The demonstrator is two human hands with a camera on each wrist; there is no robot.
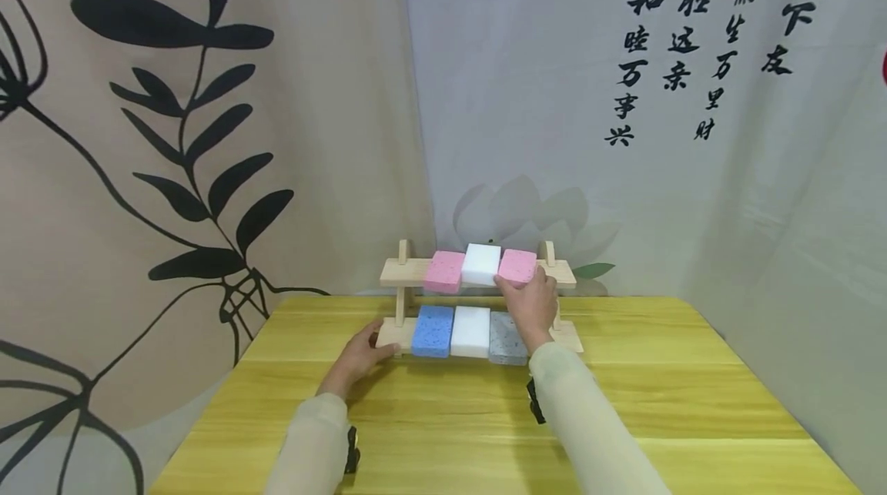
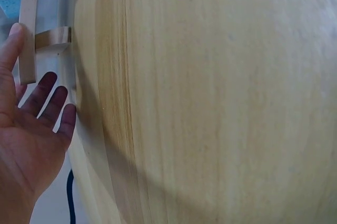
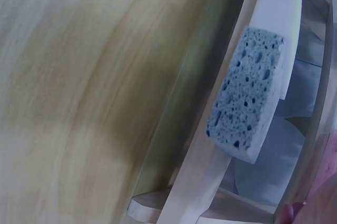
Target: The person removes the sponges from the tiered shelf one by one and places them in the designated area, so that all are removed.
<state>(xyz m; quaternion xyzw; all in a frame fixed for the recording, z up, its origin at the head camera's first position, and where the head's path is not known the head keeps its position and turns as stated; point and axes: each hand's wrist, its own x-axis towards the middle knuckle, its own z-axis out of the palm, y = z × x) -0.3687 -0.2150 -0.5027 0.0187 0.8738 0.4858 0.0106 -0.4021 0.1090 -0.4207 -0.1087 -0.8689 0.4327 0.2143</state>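
A two-tier wooden rack (image 1: 398,273) stands on the table. Its upper tier bears a pink sponge (image 1: 443,272), a white sponge block (image 1: 481,264) and, to the right, another pink sponge (image 1: 517,265). My right hand (image 1: 533,306) grips that right pink sponge, thumb at its left and fingers at its right. At the left end of the lower tier, my left hand (image 1: 360,352) holds the board, with its thumb on the near side; the other fingers (image 2: 52,105) spread behind. Blue (image 1: 433,331), white (image 1: 470,332) and grey (image 3: 245,87) sponges lie on the lower tier.
The rack is near the far edge of the yellow wood-grain table (image 1: 450,426). Behind hangs a cloth curtain (image 1: 333,133) printed with dark leaves and writing. A dark cable (image 2: 70,197) hangs beyond the table edge in the left wrist view.
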